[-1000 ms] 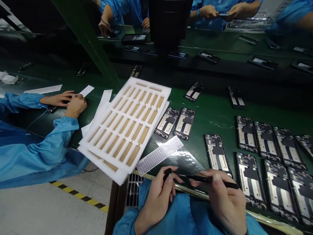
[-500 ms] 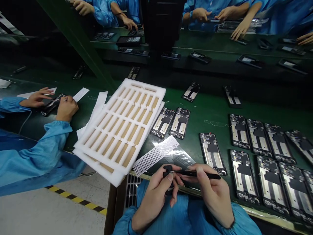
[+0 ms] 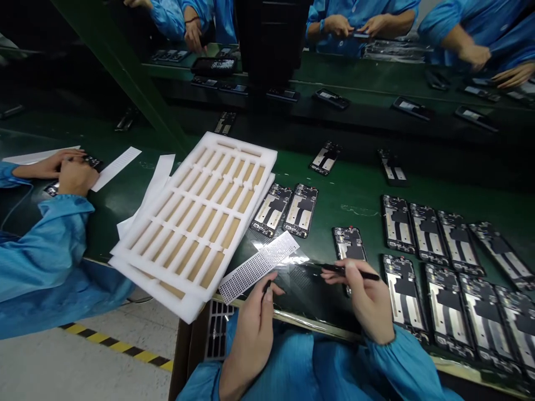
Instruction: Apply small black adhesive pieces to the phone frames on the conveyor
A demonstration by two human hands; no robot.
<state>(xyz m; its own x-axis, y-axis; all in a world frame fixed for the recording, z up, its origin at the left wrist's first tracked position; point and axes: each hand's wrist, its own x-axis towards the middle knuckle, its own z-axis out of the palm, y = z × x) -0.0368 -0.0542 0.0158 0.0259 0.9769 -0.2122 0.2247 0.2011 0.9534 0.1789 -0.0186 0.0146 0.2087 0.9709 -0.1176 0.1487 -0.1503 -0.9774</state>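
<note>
My left hand [image 3: 253, 334] pinches a small black piece [image 3: 266, 287] between thumb and fingertip, just below a white perforated strip [image 3: 259, 267]. My right hand [image 3: 361, 295] grips a slim black pen-shaped tool [image 3: 346, 271] with its tip pointing left. That hand hovers over a dark, glossy plastic film [image 3: 303, 292], close to a black phone frame [image 3: 349, 245] whose lower end the hand partly hides. Several similar phone frames [image 3: 298, 210] with pale metal panels lie around it on the green bench [image 3: 355, 189].
A white foam tray [image 3: 194, 214] with tan strips lies left of my hands, with white paper strips [image 3: 156, 178] beside it. A co-worker's hands [image 3: 73, 175] work on a phone frame at the left. A second bench with workers [image 3: 359, 69] runs along the far side.
My hands have moved apart, the right one rising over the film toward the phone frame. The co-worker's hands have shifted left, and the whole scene has slid slightly left.
</note>
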